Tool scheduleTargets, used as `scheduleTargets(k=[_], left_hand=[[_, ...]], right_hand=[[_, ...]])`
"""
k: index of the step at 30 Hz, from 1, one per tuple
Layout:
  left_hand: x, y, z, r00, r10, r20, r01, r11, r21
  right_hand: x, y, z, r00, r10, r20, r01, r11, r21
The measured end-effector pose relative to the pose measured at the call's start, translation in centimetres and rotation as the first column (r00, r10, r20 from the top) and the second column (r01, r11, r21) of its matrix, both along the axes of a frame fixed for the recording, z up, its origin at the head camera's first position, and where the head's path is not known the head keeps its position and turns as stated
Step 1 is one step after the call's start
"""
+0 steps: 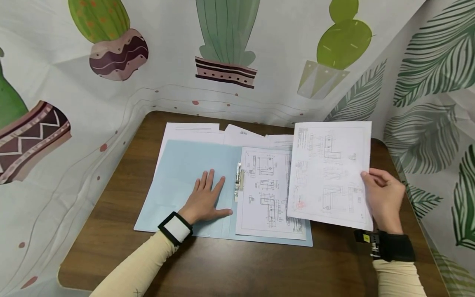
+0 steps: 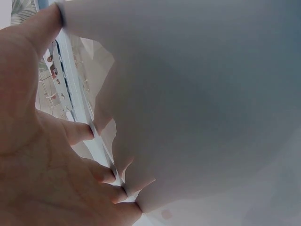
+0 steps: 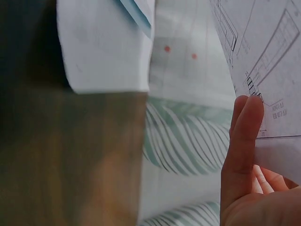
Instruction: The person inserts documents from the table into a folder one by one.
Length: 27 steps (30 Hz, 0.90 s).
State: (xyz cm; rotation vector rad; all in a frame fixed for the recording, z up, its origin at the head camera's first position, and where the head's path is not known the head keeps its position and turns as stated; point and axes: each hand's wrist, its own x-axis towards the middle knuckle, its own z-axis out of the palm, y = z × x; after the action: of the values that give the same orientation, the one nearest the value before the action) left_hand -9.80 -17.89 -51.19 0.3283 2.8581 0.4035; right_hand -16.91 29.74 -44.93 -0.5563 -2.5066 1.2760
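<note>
One drawing sheet (image 1: 328, 175) is pinched in the right hand (image 1: 386, 198); the left hand (image 1: 204, 200) (fingers spread) rests on the blue folder (image 1: 179, 165).

White drawing sheet (image 1: 330, 175) held raised, light-blue folder (image 1: 176, 177) lying open flat

White fabric (image 1: 282, 37) printed with potted cacti (image 1: 226, 37) hangs beyond the far and left edges of a brown wood-grain table (image 1: 230, 268) with rounded far corners; leaf prints (image 1: 430, 62) spread past its right edge; soft light reflects off its surface.
</note>
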Motion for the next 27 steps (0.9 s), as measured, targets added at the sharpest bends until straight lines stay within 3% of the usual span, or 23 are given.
scheduleTargets(k=[15, 27], left_hand=[[-0.2, 0.0, -0.1, 1.0, 0.002, 0.001, -0.002, 1.0, 0.001], [-0.2, 0.1, -0.1, 1.0, 0.0, -0.001, 0.0, 1.0, 0.0]], right_hand=[[1.0, -6.3, -3.4, 0.977, 0.182, 0.114, -0.177, 0.983, -0.053], [1.6, -9.0, -5.1, 0.967, 0.211, 0.143, -0.203, 0.977, -0.068]])
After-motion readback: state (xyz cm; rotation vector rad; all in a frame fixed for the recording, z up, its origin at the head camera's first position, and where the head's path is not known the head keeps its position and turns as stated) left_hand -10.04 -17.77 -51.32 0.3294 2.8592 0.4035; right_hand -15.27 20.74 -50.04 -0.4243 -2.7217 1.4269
